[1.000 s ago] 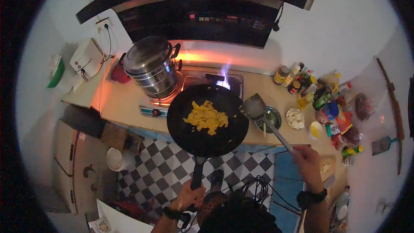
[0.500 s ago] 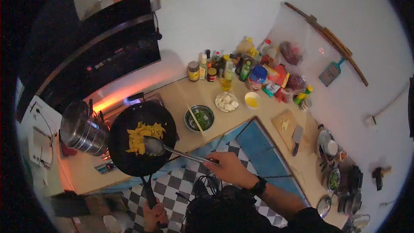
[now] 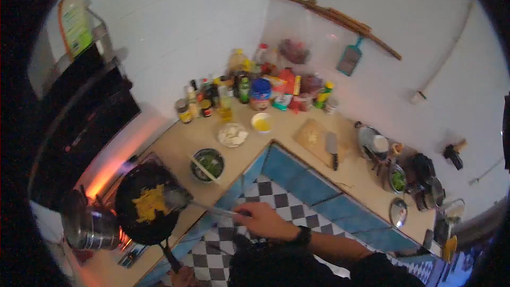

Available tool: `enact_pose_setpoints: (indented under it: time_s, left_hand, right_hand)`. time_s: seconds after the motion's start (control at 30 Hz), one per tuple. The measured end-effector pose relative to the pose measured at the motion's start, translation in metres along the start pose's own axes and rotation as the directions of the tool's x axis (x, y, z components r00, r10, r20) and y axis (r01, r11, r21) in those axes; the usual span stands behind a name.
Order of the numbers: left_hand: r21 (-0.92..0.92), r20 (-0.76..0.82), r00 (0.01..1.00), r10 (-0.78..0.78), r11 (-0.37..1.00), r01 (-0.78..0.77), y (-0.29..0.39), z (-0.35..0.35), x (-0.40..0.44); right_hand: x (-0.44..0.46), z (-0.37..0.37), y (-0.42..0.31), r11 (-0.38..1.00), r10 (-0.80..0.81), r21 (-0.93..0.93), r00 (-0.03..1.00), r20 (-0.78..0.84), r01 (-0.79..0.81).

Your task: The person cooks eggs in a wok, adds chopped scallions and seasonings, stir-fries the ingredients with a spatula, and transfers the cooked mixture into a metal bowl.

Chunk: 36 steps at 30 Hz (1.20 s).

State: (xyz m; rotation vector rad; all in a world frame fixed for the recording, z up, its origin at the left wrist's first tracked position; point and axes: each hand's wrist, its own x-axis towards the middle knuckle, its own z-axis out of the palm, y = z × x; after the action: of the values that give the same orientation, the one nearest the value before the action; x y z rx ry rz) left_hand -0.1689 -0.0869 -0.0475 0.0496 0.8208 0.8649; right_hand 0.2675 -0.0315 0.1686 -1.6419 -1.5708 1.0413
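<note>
A black wok (image 3: 127, 196) with yellow food (image 3: 151, 203) in it is over the stove at the lower left. My left hand (image 3: 184, 276) grips its handle near the bottom edge of the view. My right hand (image 3: 264, 220), with a dark band on the wrist, is closed on the handle of a metal ladle (image 3: 178, 200). The ladle's head is at the wok's right side, beside the food. Just right of the wok stands a bowl of greens (image 3: 212, 163) with chopsticks across it.
A steamer pot (image 3: 91, 228) stands left of the wok. Behind are a plate of white pieces (image 3: 232, 135), a yellow-filled bowl (image 3: 261, 123) and several bottles. A cutting board (image 3: 312, 137) holds a knife (image 3: 332, 146). Pots and a lid (image 3: 398, 212) are farther right.
The view has swung right, showing more counter. The ladle came from outside the wok into it, and now sits at the food's right edge. Both hands keep their holds.
</note>
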Motion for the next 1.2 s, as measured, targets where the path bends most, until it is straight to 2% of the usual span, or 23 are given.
enact_pose_setpoints:
  time_s: [0.1, 0.17, 0.2, 0.23, 0.27, 0.3, 0.33, 0.4, 0.5, 0.6, 0.7, 0.8, 0.87, 0.9, 0.97, 1.0, 1.07, 1.1, 1.17, 1.2]
  left_hand:
    - [-0.116, 0.213, 0.976, 0.045, 0.993, -0.021, 0.001, -0.044, 0.014]
    - [-0.247, 0.421, 0.906, 0.055, 0.967, 0.056, -0.001, -0.068, 0.025]
    - [-0.232, 0.46, 0.886, 0.063, 0.971, 0.051, 0.001, -0.069, 0.032]
    - [0.095, 0.341, 0.938, 0.058, 0.991, -0.095, 0.004, -0.056, 0.036]
    - [0.424, 0.21, 0.973, 0.094, 0.888, -0.178, 0.007, -0.038, 0.038]
    - [0.419, 0.191, 0.974, 0.121, 0.888, -0.192, 0.01, -0.005, 0.034]
    - [0.204, 0.001, 0.988, 0.157, 0.967, -0.154, 0.014, 0.04, 0.026]
    - [-0.041, -0.196, 0.967, 0.162, 0.984, -0.173, 0.026, 0.062, 0.025]
    - [0.114, -0.017, 0.981, 0.193, 0.975, -0.19, 0.036, 0.064, 0.044]
    - [0.003, -0.017, 0.978, 0.21, 0.978, -0.21, 0.039, 0.066, 0.057]
    - [0.159, 0.098, 0.954, 0.282, 0.942, -0.295, 0.04, 0.041, 0.081]
    - [0.087, 0.16, 0.972, 0.174, 0.978, -0.189, 0.043, 0.041, 0.09]
    - [0.273, 0.009, 0.931, 0.364, 0.895, -0.353, 0.045, 0.071, 0.079]
    - [0.266, 0.004, 0.931, 0.366, 0.897, -0.353, 0.045, 0.074, 0.077]
    - [0.19, 0.008, 0.936, 0.353, 0.918, -0.348, 0.043, 0.077, 0.077]
    - [0.183, 0.001, 0.934, 0.358, 0.918, -0.352, 0.041, 0.072, 0.081]
    - [0.027, 0.041, 0.977, 0.209, 0.977, -0.21, 0.036, 0.057, 0.086]
    - [0.021, 0.029, 0.976, 0.216, 0.976, -0.217, 0.039, 0.066, 0.081]
    - [0.301, -0.091, 0.941, 0.327, 0.909, -0.286, 0.051, 0.1, 0.071]
    - [0.299, -0.103, 0.936, 0.335, 0.908, -0.292, 0.053, 0.103, 0.069]
  right_hand:
    - [-0.001, 0.002, 0.0, 0.996, 0.093, -0.012, 0.996, 0.008, -0.093]
    - [-0.003, 0.005, 0.01, 0.995, 0.093, 0.046, 0.995, -0.032, -0.091]
    - [-0.004, 0.007, 0.019, 0.992, 0.106, 0.073, 0.993, -0.046, -0.102]
    - [-0.003, 0.008, 0.027, 0.989, 0.122, 0.098, 0.991, -0.059, -0.115]
    - [-0.003, 0.007, 0.024, 0.989, 0.109, 0.105, 0.993, -0.036, -0.105]
    - [-0.003, 0.005, 0.017, 0.985, 0.144, 0.104, 0.988, -0.063, -0.137]
    - [0.0, 0.005, 0.014, 0.98, 0.177, 0.103, 0.98, -0.087, -0.168]
    - [0.007, 0.009, 0.024, 0.971, 0.209, 0.132, 0.976, -0.07, -0.198]
    - [0.02, 0.013, 0.009, 0.952, 0.265, 0.183, 0.961, -0.082, -0.247]
    - [0.029, 0.013, 0.014, 0.96, 0.262, 0.124, 0.961, -0.083, -0.251]
    - [0.036, 0.014, 0.014, 0.937, 0.32, 0.169, 0.946, -0.058, -0.307]
    - [0.039, 0.017, 0.027, 0.957, 0.282, 0.091, 0.958, -0.056, -0.277]
    - [0.042, 0.018, 0.02, 0.944, 0.311, 0.126, 0.95, -0.018, -0.306]
    - [0.044, 0.017, 0.013, 0.944, 0.31, 0.119, 0.951, -0.012, -0.307]
    - [0.049, 0.015, 0.0, 0.873, 0.429, 0.225, 0.901, 0.065, -0.432]
    - [0.053, 0.016, 0.002, 0.875, 0.427, 0.218, 0.901, 0.073, -0.432]
    - [0.061, 0.021, 0.008, 0.923, 0.332, 0.182, 0.94, 0.075, -0.34]
    - [0.067, 0.023, 0.006, 0.923, 0.329, 0.179, 0.94, 0.089, -0.34]
    - [0.083, 0.029, -0.007, 0.911, 0.336, 0.211, 0.935, 0.116, -0.353]
    - [0.091, 0.034, -0.008, 0.912, 0.331, 0.21, 0.935, 0.13, -0.352]
